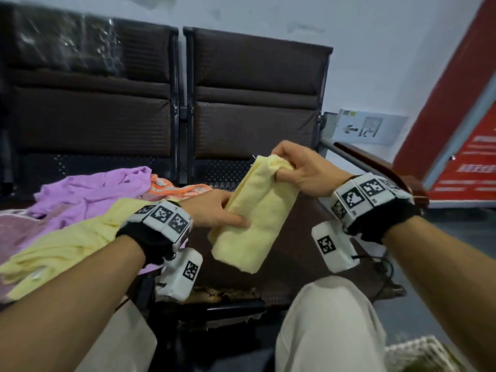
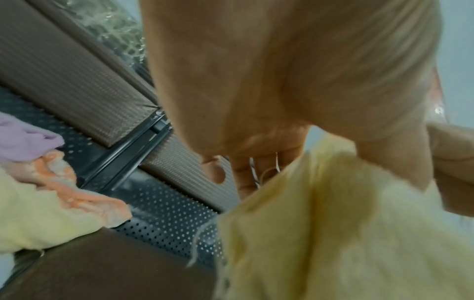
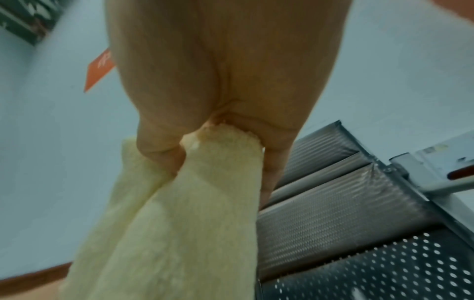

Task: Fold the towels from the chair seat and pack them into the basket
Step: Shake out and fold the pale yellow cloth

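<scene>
Yellow terry cloth, a folded towel [image 1: 256, 210], is held in the air above the brown chair seat [image 1: 290, 267] by both hands. The right hand [image 1: 300, 167] pinches its bunched top end between curled fingers and thumb. The left hand [image 1: 214, 208] grips its lower left edge, thumb on top. To the left, purple [image 1: 91, 191], orange [image 1: 174, 187] and yellow [image 1: 61, 245] towels lie heaped on the neighbouring seat. A woven basket [image 1: 421, 355] shows at bottom right.

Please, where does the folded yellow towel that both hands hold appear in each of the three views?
Head: folded yellow towel at centre, between left hand and right hand.
Left wrist: lower right, below the hand.
Right wrist: lower centre-left, hanging from the fingers.
Shared landmark: the perforated chair seat.
</scene>
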`<state>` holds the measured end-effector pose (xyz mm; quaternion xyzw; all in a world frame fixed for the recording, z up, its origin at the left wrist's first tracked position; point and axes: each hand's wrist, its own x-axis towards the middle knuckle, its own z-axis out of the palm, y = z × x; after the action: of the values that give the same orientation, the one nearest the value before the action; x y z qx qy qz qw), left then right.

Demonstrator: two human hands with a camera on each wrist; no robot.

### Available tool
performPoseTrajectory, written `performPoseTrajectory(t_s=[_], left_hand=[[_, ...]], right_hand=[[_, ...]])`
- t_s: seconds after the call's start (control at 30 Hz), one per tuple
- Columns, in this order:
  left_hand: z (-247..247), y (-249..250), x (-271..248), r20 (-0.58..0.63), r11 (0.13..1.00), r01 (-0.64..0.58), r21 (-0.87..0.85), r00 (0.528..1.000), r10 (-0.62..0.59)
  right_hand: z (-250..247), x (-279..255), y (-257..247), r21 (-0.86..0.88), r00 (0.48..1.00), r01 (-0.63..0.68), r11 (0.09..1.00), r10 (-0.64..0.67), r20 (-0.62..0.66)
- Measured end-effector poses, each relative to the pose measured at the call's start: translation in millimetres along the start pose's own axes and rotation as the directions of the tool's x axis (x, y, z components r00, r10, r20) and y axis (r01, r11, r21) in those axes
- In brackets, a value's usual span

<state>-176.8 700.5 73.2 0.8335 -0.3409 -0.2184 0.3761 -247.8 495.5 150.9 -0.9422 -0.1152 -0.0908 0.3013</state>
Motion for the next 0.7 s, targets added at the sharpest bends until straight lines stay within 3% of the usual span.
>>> performPoseTrajectory(t_s=[0.13,0.33,0.4,0.5,0.7], left_hand=[[20,43,-12,-0.027,0.998,-0.048,-0.046,0.999,0.047],[66,114,-9,0.131,0.988,-0.120,-0.099,0.983,0.132],[89,134,0,0.154,0.988,-0.139,-0.071,0.977,0.149],[133,159,18,0.247,0.977,-0.181,0.112,0.957,0.149],[259,183,58,0.506,0.847,-0.422,0.323,0.833,0.222]], right_hand=[[-29,-46,0,0.126,0.993,-0.025,0.992,0.039,-0.107],[-72,-124,22,0.250,0.955,-0.058,0.966,0.128,-0.269],[-81,-158,40,0.330,0.911,-0.102,0.938,0.221,-0.348],[-87,-218,74,0.393,0.822,-0.195,0.899,0.368,-0.434],[-63,-350,145,0.491,0.628,-0.401,0.773,0.623,-0.467]])
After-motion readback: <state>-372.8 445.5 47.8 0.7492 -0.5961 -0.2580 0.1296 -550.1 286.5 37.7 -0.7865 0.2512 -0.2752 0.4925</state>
